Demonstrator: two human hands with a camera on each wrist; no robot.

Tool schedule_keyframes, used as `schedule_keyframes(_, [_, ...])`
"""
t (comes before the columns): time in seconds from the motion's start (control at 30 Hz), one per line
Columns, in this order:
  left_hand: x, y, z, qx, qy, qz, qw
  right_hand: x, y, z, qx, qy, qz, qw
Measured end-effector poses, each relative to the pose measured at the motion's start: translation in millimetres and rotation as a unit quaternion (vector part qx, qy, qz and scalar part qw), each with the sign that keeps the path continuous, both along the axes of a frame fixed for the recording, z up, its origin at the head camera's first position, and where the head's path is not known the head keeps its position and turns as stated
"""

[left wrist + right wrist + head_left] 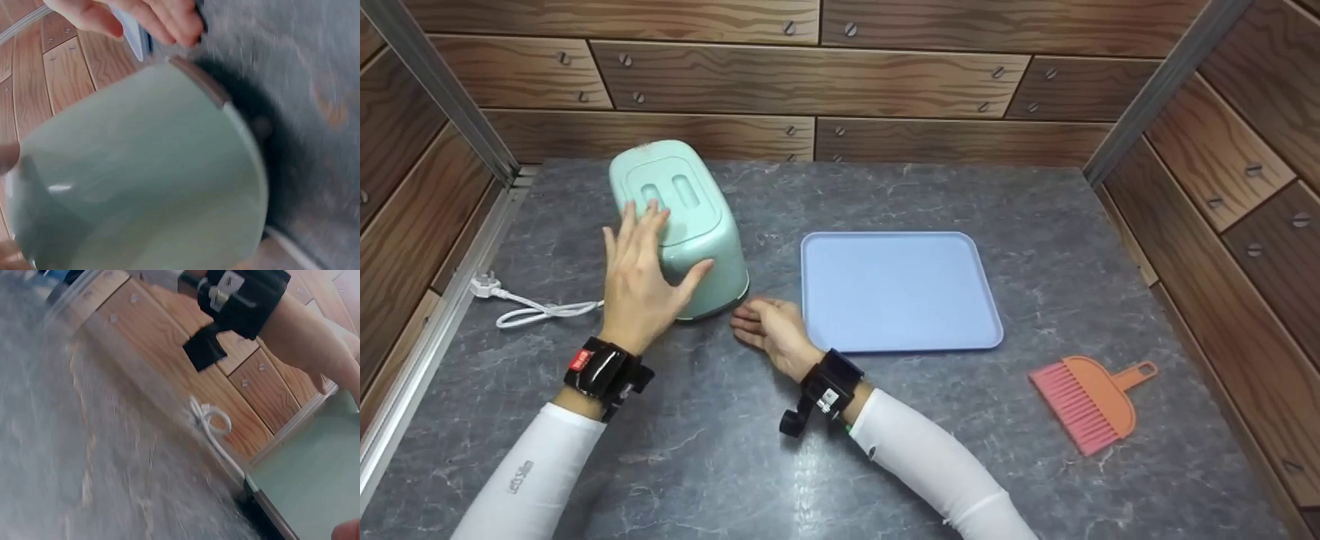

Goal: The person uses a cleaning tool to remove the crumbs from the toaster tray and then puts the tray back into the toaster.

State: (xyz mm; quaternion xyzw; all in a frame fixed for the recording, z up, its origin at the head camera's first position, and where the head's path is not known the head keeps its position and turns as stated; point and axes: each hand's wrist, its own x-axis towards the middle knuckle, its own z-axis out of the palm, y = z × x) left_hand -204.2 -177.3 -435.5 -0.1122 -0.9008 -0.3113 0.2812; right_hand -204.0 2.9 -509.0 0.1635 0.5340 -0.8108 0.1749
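Note:
A mint-green toaster point(709, 217) with two slot shapes on its top stands at the left of the table. My left hand point(637, 281) is over its near left side, fingers straight and spread along the top edge, thumb out across the near end. Whether every finger touches it I cannot tell. Low by the toaster's near right corner is my right hand point(776, 334), its fingers loosely extended and holding nothing. In the left wrist view, the right hand point(163, 19) appears just beyond the toaster's base. A white cord point(547, 309) with a plug point(485, 285) lies left of the toaster.
A light-blue tray point(900, 292) lies flat at the middle, right of the right hand. Farther right is an orange hand brush point(1102, 394) with pink bristles. Wood-patterned walls point(810, 75) enclose the grey marbled table point(720, 465) at the back and sides.

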Motion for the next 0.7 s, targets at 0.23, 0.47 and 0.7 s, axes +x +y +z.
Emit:
schedule_keyframes(0.23, [-9.0, -1.4, 10.1, -0.096, -0.016, -0.059, 0.9935, 3.5, -15, -3.2, -0.026, -0.009, 0.001, 0.9996])
schedule_keyframes(0.47, [-21.0, -3.6, 10.8, -0.142, -0.044, -0.068, 0.9865, 1.8, -29, -6.1, -0.074, -0.003, -0.004, 0.9973])
schedule_keyframes(0.7, [-24.4, -2.7, 13.3, -0.197, -0.071, -0.047, 0.9767, -4.0, -41, -10.2, -0.12, 0.0, -0.027, 0.9924])
